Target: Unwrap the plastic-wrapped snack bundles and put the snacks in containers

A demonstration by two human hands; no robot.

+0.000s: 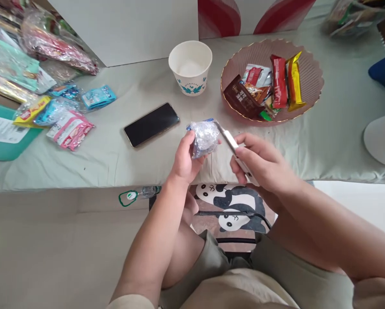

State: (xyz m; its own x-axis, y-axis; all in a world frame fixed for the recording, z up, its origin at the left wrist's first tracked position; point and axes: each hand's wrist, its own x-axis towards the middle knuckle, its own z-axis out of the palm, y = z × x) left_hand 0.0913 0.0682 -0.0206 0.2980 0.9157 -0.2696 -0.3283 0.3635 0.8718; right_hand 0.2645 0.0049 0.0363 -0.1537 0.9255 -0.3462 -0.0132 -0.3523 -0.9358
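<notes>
Left hand point(184, 161): your fingers are closed round a clear-wrapped packet point(204, 138), held above the table's point(115, 159) near edge.
Right hand point(263, 165): your fingers are curled on a slim metal tool point(231, 143), tip touching the packet.
Progress: wrapper looks unopened; cutting apparently left.
Phone point(151, 124): mid-table.
Cup point(190, 66): far side.
Plate point(311, 77): far right, holding snacks.

The left hand point(184, 156) grips a small clear-wrapped packet point(205, 138) above the table edge; the right hand point(263, 163) holds a slim white tool point(232, 146) whose tip touches the packet's top; a black phone point(151, 124) lies just left; a paper cup point(190, 66) and a pink plate point(311, 77) of snacks stand behind on the grey-green cloth point(115, 150).
</notes>
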